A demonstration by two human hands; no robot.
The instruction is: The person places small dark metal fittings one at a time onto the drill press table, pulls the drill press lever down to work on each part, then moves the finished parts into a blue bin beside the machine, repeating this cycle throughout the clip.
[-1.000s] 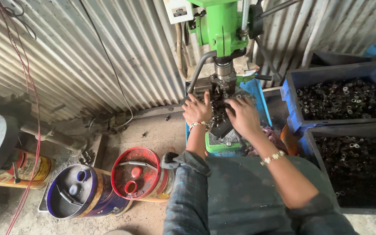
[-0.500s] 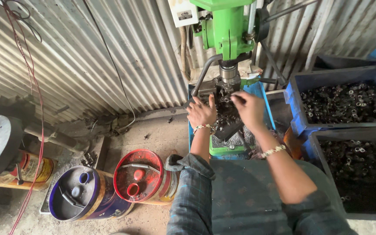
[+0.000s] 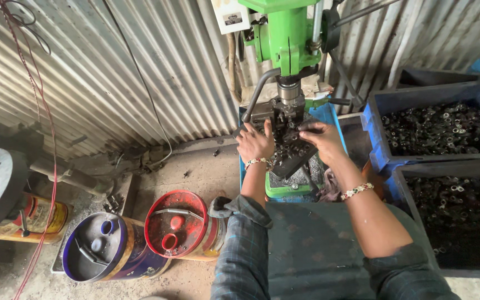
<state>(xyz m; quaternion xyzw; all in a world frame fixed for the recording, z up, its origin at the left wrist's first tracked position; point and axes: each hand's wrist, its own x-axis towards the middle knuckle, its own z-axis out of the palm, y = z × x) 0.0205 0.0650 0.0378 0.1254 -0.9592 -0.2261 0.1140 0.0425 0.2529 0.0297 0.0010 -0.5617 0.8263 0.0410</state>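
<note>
So we're at the green cast-metal bench drill press (image 3: 284, 39) here, both hands down on the dark steel fixture block (image 3: 291, 151) that sits on the press table right under the spindle. By our read this is the loading or seating step: a small part going into the jig below the chuck, not drilling yet.

Our left hand (image 3: 255, 143) rests on the left side of the block, fingers curled loosely over its edge, more steadying than gripping. Our right hand (image 3: 320, 139) comes in from the right with fingertips pinched together on top of the block; whether there's a small piece between them we honestly can't tell, it's too dark and tiny. Beaded bracelets on both wrists, plaid sleeve pushed up on the left.

What the next move calls for, we reckon: the piece has to sit flat and square, and fingers need to be out from under the spindle.

Materials: the block is oily, blackened steel with a greasy sheen. To the right, two blue plastic crates (image 3: 374, 119) are heaped with small dark ring-shaped metal parts, rough and dull. Behind is a ribbed corrugated metal sheet wall (image 3: 112, 72). On the dusty concrete floor stand a red-lidded round tin drum (image 3: 178, 225) and a blue-lidded round tin drum (image 3: 98, 253), just beside each other, dented and grimy.
</note>
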